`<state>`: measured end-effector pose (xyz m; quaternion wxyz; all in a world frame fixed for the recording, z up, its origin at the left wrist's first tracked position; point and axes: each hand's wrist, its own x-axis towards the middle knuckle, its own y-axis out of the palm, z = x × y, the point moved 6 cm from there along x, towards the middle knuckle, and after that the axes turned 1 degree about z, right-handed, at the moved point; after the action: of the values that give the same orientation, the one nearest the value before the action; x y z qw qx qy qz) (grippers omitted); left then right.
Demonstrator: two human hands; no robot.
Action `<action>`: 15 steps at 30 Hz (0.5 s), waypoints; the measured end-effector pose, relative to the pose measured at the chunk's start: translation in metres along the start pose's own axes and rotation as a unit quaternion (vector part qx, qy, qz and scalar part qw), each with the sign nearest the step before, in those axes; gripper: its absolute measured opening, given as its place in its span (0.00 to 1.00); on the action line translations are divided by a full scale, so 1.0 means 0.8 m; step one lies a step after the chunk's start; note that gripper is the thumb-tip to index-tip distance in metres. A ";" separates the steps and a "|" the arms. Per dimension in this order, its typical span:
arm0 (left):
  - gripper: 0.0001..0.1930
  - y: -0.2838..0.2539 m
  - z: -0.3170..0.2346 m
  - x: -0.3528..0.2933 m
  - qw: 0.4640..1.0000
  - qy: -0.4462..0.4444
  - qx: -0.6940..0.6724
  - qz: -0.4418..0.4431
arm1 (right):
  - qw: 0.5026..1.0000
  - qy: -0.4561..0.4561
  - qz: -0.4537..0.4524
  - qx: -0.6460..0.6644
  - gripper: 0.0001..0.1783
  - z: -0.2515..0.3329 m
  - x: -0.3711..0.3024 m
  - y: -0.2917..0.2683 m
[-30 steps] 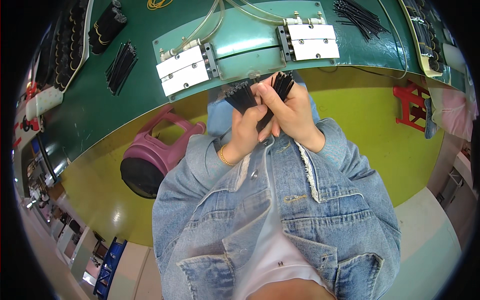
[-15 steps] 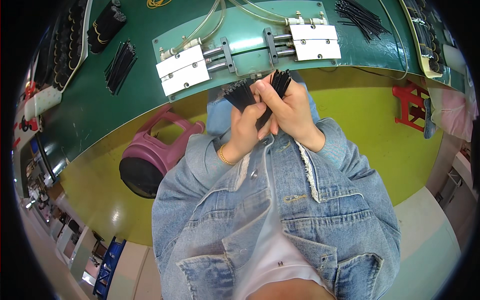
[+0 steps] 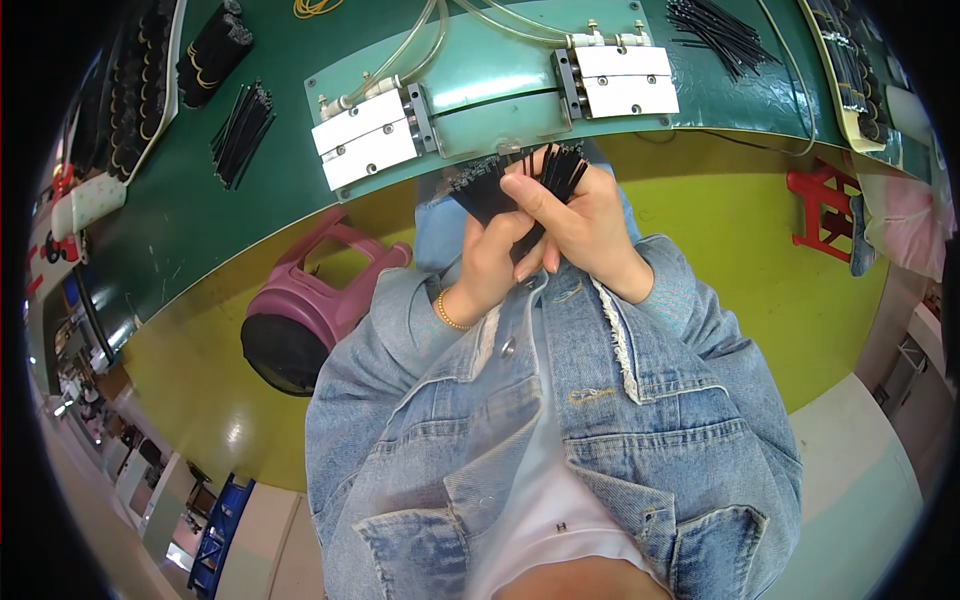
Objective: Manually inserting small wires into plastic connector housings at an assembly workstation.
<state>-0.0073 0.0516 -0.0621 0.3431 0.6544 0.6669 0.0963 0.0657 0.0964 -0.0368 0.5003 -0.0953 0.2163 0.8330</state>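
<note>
My left hand (image 3: 487, 262) is closed around a fanned bundle of thin black wires (image 3: 481, 192), its thumb pressed on them. Close against it, my right hand (image 3: 597, 230) grips a second bunch of black wires (image 3: 562, 172), thumb pointing up and to the left. A few single wires stand between the two bunches. The lower ends are mostly hidden by my fingers. Just beyond my hands, at the bench edge, is a pneumatic fixture with a left white block (image 3: 366, 143), a right white block (image 3: 628, 82) and dark jaw bars drawn in against them.
Loose black wires (image 3: 241, 135) lie on the green bench at left, and another pile (image 3: 722, 38) at right. Banded black bundles (image 3: 213, 55) stand at far left. Clear air hoses run behind the fixture. A purple stool (image 3: 300, 310) and a red stool (image 3: 825, 215) are on the floor.
Both dark jaw bars have drawn back to their white blocks, widening the gap between them and hiding the rods. A few wires now show apart between the bunches; my hands stay nearly in place.
</note>
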 end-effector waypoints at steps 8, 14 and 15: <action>0.15 0.003 -0.002 0.000 1.000 0.001 -0.027 -0.001 | 0.999 -0.011 -0.027 0.024 0.11 -0.009 0.000 -0.005; 0.11 0.001 -0.003 0.002 1.000 0.010 -0.012 0.019 | 1.000 0.011 -0.014 0.006 0.12 -0.002 0.001 0.000; 0.10 0.002 -0.003 0.002 0.999 0.013 -0.021 0.028 | 1.000 0.005 -0.018 0.008 0.13 -0.002 0.001 0.000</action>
<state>-0.0076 0.0541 -0.0600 0.3455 0.6642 0.6504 0.1283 0.0651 0.0965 -0.0387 0.5149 -0.0997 0.2235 0.8215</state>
